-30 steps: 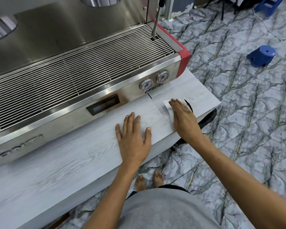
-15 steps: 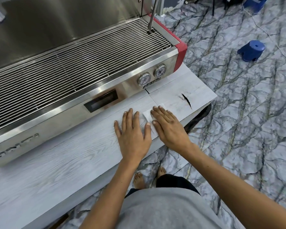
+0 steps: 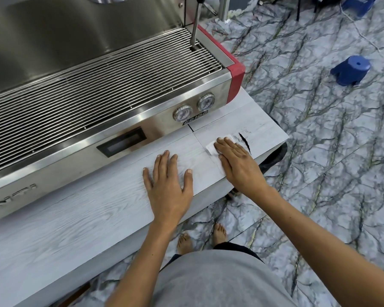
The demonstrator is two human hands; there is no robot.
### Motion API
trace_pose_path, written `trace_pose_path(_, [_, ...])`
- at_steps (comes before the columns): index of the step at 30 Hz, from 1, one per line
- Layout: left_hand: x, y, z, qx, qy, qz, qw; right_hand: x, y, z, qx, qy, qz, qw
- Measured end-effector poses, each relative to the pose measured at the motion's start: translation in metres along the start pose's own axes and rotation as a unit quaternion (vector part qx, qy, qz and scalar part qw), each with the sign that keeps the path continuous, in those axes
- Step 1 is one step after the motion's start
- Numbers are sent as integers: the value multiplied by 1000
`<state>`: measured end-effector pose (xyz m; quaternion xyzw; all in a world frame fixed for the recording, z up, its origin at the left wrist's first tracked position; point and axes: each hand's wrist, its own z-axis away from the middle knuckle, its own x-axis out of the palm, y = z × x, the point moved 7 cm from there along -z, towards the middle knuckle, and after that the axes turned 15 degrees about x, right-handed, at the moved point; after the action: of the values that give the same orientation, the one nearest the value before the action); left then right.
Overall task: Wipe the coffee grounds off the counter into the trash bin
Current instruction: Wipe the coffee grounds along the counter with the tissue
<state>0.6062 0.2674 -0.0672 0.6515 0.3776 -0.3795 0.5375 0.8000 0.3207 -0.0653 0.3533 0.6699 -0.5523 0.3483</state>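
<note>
My right hand (image 3: 237, 165) lies flat on a white tissue (image 3: 212, 147) and presses it onto the pale wood-grain counter (image 3: 87, 209). Only the tissue's far left corner and a strip past the fingertips show. Just right of the fingertips lies a thin dark line of coffee grounds (image 3: 245, 141) with faint smears around it. My left hand (image 3: 167, 182) rests palm down on the counter with fingers spread, a hand's width left of the right hand, holding nothing. A black trash bin (image 3: 273, 158) peeks out below the counter's right end, mostly hidden.
A steel espresso machine (image 3: 98, 103) with a drip grate, two gauges and a red corner fills the back of the counter. Its steam wand (image 3: 195, 25) hangs over the grate. A blue plastic stool (image 3: 350, 69) stands on the marble-pattern floor at right. My bare feet show below the counter edge.
My right hand slid the tissue left toward my left hand, then back right to the line of grounds. My left hand stayed in place.
</note>
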Motion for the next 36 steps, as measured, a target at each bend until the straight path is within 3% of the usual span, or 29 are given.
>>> trace_pose_path(27, [24,51,-30,-8,30,-15,999,-34,49,-31,26,1,-53,998])
trace_pose_path(36, [23,51,-31,-17,54,-7,998,-15,17,-5,-89,-11,0,996])
